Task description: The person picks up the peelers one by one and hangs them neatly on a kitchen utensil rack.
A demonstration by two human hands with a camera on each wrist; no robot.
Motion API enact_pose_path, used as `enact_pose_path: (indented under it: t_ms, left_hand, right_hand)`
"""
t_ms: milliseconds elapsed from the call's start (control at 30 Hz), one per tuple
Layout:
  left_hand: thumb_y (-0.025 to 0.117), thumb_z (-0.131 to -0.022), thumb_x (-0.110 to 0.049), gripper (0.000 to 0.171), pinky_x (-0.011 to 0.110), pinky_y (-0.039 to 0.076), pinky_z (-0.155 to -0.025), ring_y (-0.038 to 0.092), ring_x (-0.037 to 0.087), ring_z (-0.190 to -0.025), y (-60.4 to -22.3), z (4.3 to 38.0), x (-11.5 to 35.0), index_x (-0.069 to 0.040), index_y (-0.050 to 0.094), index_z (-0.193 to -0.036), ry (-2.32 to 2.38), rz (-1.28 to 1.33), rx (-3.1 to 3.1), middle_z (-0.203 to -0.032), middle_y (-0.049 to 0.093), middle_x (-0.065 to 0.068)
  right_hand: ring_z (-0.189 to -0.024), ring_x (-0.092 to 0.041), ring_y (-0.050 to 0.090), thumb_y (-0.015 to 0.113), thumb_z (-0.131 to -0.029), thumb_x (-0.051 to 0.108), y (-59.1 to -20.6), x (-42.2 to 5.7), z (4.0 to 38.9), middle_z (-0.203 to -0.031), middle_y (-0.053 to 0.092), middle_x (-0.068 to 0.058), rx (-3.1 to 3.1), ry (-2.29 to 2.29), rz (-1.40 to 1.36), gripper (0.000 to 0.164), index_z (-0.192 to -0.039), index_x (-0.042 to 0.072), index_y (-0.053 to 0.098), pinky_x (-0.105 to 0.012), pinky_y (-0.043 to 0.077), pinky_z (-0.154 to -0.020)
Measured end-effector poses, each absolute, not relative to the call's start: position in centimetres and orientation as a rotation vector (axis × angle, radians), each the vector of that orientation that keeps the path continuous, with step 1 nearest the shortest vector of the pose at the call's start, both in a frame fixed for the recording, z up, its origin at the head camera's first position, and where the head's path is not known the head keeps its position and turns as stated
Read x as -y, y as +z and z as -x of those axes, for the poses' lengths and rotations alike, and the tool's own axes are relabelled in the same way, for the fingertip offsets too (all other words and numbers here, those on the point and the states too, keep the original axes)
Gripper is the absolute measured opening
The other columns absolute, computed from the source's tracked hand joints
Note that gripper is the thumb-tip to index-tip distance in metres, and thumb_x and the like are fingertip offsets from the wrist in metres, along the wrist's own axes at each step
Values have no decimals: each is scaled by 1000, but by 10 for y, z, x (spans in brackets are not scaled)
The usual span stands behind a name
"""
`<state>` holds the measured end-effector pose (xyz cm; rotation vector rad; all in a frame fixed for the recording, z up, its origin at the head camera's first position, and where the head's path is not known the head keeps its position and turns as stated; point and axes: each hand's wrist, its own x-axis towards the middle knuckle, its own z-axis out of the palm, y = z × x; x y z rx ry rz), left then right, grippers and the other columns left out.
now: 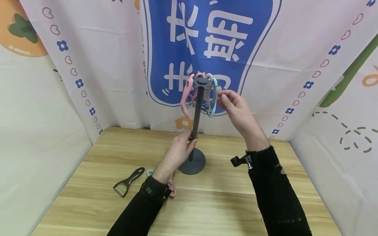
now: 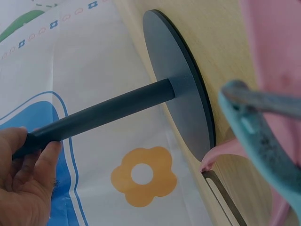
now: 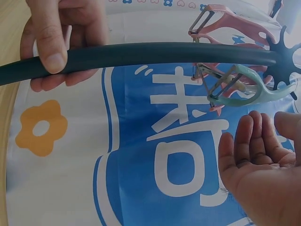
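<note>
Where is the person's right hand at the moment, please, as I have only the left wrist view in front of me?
Observer: In the head view, the right hand is beside the teal peeler that hangs near the top of the stand.
Operator: Thank you; could you also tell me whether I am missing anything on the table?
Observer: Yes, the head view shows a black peeler lying to the left of the left sleeve.
</note>
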<state>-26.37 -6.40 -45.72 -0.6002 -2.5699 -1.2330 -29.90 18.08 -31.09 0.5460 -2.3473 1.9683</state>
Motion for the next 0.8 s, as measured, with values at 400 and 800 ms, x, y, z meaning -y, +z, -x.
enact_pose_path:
  t_ms: [400,800]
  left_hand:
    - [70,-120,-16,15,50,76,-97,85,37,-126,-458,264,65,-6,72,-131,-1235,611,2563,-127,82,17]
    - [70,-120,-15,16,53,75,-103,83,38,-130,-456,264,66,-5,72,-132,-1295,608,2575,-132,81,18]
  right_hand:
    - [-134,-15,69,49,-128,27,-333,-193,284,-139,69,-10,2389,1890,-530,46,-160,-6,54,-24,55,-128]
    - [-128,-13,70,53,-126,23,-366,-196,274,-134,71,-5,2431,1813,-529,41,-155,-6,60,-17,57,-118]
